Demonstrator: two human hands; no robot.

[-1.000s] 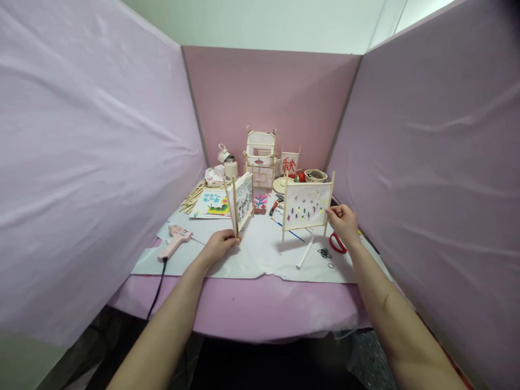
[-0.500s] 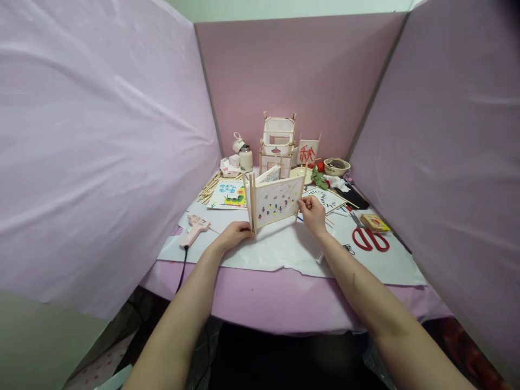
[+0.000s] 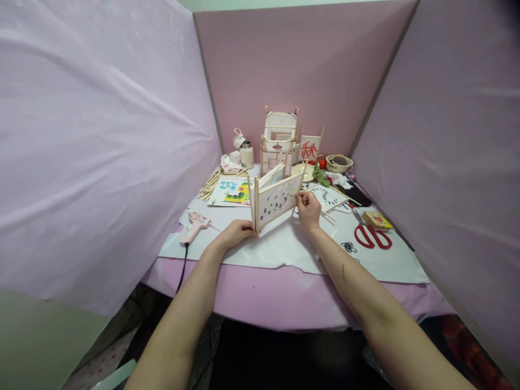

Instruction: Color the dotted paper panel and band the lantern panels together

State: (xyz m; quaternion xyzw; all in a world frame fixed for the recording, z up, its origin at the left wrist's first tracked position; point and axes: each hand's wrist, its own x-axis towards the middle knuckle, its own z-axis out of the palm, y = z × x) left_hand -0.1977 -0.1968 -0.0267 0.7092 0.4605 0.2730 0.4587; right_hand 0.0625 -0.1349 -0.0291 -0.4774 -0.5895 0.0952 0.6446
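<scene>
Between my hands stands a stick-framed paper panel (image 3: 280, 203) painted with small coloured dots, one of several panels joined at wooden uprights. My left hand (image 3: 239, 232) is closed on the foot of the near upright at the left corner. With a pinch, my right hand (image 3: 309, 208) grips the panel's right edge stick. Another panel with dark marks (image 3: 273, 177) shows behind the dotted one, at an angle to it. Left of my left hand a pink glue gun (image 3: 195, 226) lies on the white sheet (image 3: 252, 255).
At the back stands a stick-and-paper tower (image 3: 280, 135), with a panel bearing a red character (image 3: 309, 149) beside it. Red-handled scissors (image 3: 371, 237) and a yellow box (image 3: 377, 220) lie right. A caterpillar picture book (image 3: 229, 191), a flask (image 3: 246, 155) and a bowl (image 3: 339, 163) are farther back.
My right hand has moved slightly left and toward me, swinging the dotted panel to a sharper angle. My left hand stays at the corner upright. The camera view has shifted a little.
</scene>
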